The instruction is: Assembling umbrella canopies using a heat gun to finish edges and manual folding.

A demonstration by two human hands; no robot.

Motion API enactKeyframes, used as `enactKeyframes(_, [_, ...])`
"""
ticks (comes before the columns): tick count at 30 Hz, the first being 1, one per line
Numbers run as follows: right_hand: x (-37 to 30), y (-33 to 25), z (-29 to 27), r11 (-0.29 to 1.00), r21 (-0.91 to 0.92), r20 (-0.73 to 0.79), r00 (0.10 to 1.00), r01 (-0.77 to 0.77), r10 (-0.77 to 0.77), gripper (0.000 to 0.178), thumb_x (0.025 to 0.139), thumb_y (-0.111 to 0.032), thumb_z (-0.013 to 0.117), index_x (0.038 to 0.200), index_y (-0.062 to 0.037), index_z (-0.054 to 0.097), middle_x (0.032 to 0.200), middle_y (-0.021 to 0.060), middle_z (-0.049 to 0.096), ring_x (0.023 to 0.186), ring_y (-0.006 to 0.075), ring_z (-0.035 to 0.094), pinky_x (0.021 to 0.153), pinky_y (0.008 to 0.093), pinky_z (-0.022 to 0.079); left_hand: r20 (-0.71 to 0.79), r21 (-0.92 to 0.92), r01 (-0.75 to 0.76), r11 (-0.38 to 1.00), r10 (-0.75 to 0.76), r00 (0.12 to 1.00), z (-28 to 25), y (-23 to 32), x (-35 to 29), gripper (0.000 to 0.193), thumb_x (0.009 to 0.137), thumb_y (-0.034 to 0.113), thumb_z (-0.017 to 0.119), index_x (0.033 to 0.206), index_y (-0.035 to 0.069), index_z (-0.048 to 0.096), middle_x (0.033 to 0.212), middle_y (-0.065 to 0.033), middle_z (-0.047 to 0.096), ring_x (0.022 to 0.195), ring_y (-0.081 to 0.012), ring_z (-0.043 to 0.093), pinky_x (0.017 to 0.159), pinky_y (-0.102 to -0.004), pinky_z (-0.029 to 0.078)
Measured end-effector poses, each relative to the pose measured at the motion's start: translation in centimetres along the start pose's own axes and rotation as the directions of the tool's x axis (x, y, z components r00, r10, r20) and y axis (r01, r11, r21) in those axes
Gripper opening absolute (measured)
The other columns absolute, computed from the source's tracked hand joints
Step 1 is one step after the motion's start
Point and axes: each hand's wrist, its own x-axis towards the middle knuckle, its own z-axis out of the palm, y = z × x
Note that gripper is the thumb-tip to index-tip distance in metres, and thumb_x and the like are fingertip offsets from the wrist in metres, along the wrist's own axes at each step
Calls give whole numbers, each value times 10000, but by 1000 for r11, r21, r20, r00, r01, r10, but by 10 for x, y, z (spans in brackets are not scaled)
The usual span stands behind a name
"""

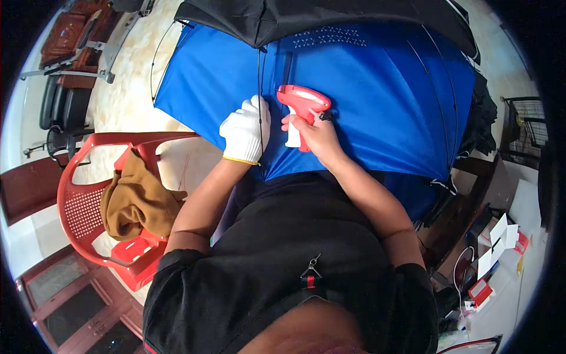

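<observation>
A large blue umbrella canopy (377, 100) lies spread in front of me, with thin black ribs running across it. My left hand (246, 131), in a white knit glove, presses down on the fabric beside a black rib. My right hand (316, 134), bare, grips a red and white tagging gun (302, 105) whose front end points at the blue fabric just right of the gloved hand. A black umbrella canopy (330, 17) overlaps the blue one at the far side.
A red plastic chair (88, 212) stands at my left with a brown cloth (138, 200) heaped on it. Black chairs (62, 103) sit at the far left. Small white and red boxes (495, 253) lie at the lower right, a black wire rack (527, 127) at the right.
</observation>
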Motion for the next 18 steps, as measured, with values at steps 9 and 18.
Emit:
enactKeyframes(9, [4, -16, -4, 988, 103, 127, 986, -119, 105, 287, 862, -159, 597, 1094, -5, 527, 886, 94, 635, 796, 172, 633, 667, 297, 524, 8, -90, 5, 996, -4, 1000, -1, -3, -1, 158, 850, 273, 513, 789, 129, 501, 652, -97, 590, 487, -290, 591, 382, -413, 431])
enactKeyframes(18, [8, -14, -5, 981, 118, 181, 975, -151, 128, 276, 861, -155, 592, 1089, -14, 525, 854, 97, 631, 766, 174, 631, 653, 295, 522, 1, -148, 29, 989, -29, 1000, 0, -5, -6, 146, 840, 262, 519, 790, 127, 493, 655, -97, 590, 498, -290, 593, 392, -416, 438])
